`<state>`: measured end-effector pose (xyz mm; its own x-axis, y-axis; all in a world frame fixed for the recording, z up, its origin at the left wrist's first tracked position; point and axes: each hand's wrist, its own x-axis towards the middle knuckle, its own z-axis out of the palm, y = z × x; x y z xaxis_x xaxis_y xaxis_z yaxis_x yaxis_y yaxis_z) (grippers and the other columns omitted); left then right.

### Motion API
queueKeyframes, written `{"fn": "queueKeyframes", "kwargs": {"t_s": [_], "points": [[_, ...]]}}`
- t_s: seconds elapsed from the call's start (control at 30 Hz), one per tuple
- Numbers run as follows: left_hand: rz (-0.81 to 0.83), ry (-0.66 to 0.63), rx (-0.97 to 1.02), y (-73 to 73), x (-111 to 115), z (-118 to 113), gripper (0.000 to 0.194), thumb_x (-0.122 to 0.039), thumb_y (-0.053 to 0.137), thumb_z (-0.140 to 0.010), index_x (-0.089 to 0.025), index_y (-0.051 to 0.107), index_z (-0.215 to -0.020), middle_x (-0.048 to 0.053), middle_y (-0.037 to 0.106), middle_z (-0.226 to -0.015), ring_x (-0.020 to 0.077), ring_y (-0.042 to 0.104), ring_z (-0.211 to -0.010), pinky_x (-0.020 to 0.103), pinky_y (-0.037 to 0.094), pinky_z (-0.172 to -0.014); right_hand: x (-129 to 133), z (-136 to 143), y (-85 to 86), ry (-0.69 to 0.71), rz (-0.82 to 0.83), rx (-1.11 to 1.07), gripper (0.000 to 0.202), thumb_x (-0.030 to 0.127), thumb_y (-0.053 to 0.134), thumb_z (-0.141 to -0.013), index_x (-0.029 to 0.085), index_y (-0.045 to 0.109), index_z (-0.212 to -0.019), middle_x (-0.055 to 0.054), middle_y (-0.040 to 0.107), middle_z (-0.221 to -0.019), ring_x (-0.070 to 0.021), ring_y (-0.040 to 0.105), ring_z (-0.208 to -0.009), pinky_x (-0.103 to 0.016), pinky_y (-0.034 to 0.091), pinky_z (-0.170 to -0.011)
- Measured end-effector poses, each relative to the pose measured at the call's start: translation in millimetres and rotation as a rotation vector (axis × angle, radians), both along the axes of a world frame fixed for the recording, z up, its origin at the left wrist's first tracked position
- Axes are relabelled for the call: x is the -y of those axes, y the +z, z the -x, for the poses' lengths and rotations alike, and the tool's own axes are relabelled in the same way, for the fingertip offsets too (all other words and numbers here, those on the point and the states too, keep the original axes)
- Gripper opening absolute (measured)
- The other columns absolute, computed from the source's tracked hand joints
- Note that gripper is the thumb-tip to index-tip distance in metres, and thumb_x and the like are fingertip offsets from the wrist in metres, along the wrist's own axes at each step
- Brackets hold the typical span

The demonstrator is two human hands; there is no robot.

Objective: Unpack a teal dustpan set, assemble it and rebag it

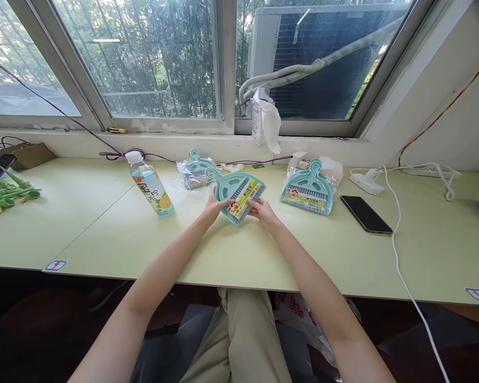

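A teal dustpan and brush set (pixel 233 187) with a yellow-green label is held between my two hands above the table, its handle pointing up and left. My left hand (pixel 214 206) grips its left side, thumb on the label. On its lower right edge, my right hand (pixel 262 211) pinches the set. Behind it to the left lies a similar teal set (pixel 197 169) in clear plastic, partly hidden. Another wrapped set (pixel 309 189) rests on the table to the right.
A drink bottle (pixel 149 183) stands left of my hands. To the right are a black phone (pixel 366 214), a white cable (pixel 397 250) and a power strip (pixel 366 181). Green plant stalks (pixel 8 194) and a cardboard box (pixel 34 155) sit far left. The table (pixel 239 266) ends before my lap.
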<state>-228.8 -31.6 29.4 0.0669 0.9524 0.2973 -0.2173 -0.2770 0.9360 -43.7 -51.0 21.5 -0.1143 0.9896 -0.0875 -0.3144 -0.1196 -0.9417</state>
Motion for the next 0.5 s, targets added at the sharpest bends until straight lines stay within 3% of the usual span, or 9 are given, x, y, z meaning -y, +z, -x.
{"fn": "queueKeyframes", "kwargs": {"t_s": [0.5], "points": [[0.016, -0.045, 0.003, 2.7, -1.7, 1.4, 0.074, -0.02, 0.084, -0.05, -0.021, 0.049, -0.115, 0.007, 0.062, -0.113, 0.0267, 0.059, -0.11, 0.043, 0.05, -0.094, -0.8, -2.0, -3.6, 0.034, -0.052, -0.01, 0.022, 0.017, 0.071, -0.072, 0.017, 0.063, -0.093, -0.006, 0.072, -0.098, -0.018, 0.071, -0.083, -0.039, 0.057, -0.086]]}}
